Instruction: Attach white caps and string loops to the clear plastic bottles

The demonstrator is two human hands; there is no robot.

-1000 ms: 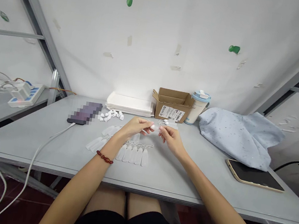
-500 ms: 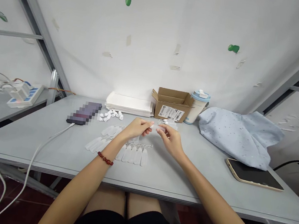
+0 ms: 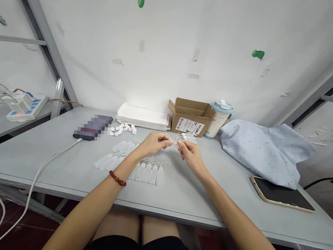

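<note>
My left hand (image 3: pixel 153 142) and my right hand (image 3: pixel 189 153) are raised a little above the grey table (image 3: pixel 207 189), fingertips almost meeting. Between them they pinch a small clear plastic piece (image 3: pixel 175 141); its exact shape is too small to tell. Just below my hands lies a row of translucent capsule-shaped pieces (image 3: pixel 149 173) joined on a strip. More such strips (image 3: pixel 111 160) lie to the left. A heap of small white parts (image 3: pixel 122 129) sits farther back, and a few (image 3: pixel 187 137) lie behind my right hand.
Along the wall stand a stack of white trays (image 3: pixel 142 117), an open cardboard box (image 3: pixel 190 116) and a lidded cup (image 3: pixel 219 118). A pale blue cloth (image 3: pixel 263 150) and a tablet (image 3: pixel 283 194) lie right. A phone (image 3: pixel 93 127) with cable and a power strip (image 3: pixel 27 106) are left.
Both hands stay together over the table, working the small clear piece between the fingertips. The view has drifted slightly. Nothing else has moved.
</note>
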